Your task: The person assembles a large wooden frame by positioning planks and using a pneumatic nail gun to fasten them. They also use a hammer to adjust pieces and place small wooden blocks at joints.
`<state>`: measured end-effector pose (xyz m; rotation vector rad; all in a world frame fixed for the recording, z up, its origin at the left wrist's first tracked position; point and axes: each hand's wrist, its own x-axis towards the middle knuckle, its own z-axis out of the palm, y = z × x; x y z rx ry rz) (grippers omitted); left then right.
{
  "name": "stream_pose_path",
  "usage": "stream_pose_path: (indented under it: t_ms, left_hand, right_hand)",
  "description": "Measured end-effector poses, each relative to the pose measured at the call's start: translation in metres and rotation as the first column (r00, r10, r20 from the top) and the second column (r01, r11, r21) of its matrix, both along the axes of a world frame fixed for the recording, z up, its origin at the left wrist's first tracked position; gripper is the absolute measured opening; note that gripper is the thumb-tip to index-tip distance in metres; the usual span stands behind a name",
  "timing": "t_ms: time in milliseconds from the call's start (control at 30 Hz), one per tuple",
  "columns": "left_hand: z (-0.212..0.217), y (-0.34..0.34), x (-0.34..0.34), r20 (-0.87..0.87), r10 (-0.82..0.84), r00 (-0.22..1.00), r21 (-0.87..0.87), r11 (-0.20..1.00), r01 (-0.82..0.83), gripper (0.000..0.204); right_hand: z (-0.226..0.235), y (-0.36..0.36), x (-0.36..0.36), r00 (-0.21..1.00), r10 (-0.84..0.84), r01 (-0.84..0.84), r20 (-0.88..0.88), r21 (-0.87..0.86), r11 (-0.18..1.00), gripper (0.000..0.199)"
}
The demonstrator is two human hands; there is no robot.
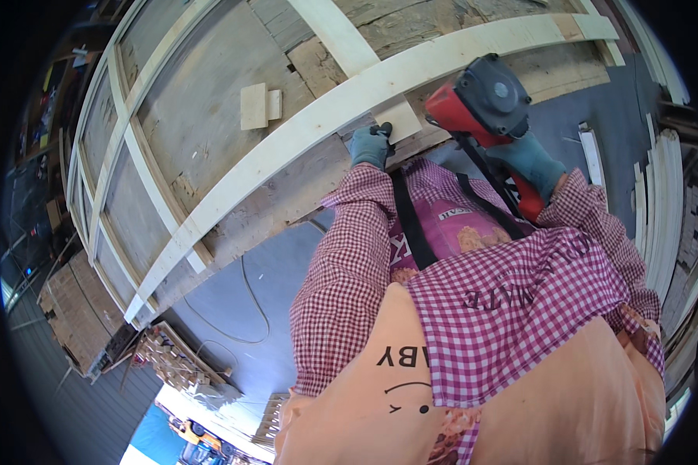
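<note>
My right hand (531, 161), in a teal work glove, is wrapped round the handle of a red and black nail gun (485, 101). The gun is held just on my side of a long pale wooden slat (287, 133), which bends across the view through the lens. My left hand (370, 147), gloved in teal with dark fingertips, is closed on a short flat wooden board (403, 126) at the slat's near edge. Part of that board lies beneath the fingers. The gun's nose tip is hard to make out.
Crosswise slats (149, 159) form a frame with the long one on a worn wooden worktable (202, 108). Two small wood blocks (254, 107) lie inside it. A cable (248, 298) loops on the grey floor. Long boards (663, 194) are stacked at right; wood scraps (178, 356) sit lower left.
</note>
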<state>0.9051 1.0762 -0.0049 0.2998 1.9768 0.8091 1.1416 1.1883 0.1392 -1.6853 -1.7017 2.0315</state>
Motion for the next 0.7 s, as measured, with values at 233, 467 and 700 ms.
stream_pose_path:
  t_ms: [233, 467, 700]
  left_hand:
    - [-0.05, -0.019, 0.009, -0.133, -0.022, 0.991, 0.038, 0.999, 0.027, 0.029]
    - [-0.068, -0.021, 0.025, -0.106, 0.03, 0.994, -0.002, 1.0, -0.03, 0.038]
    - [-0.045, -0.026, 0.026, -0.107, 0.011, 0.994, -0.042, 0.999, -0.016, 0.03]
  right_hand:
    - [0.005, 0.018, -0.002, 0.994, 0.1, -0.093, 0.041, -0.151, 0.984, 0.043]
    - [0.0, 0.018, 0.004, 0.98, 0.195, -0.198, 0.037, 0.095, 0.976, 0.042]
    - [0.051, 0.033, -0.017, 0.993, 0.082, -0.094, -0.079, -0.157, 0.983, 0.022]
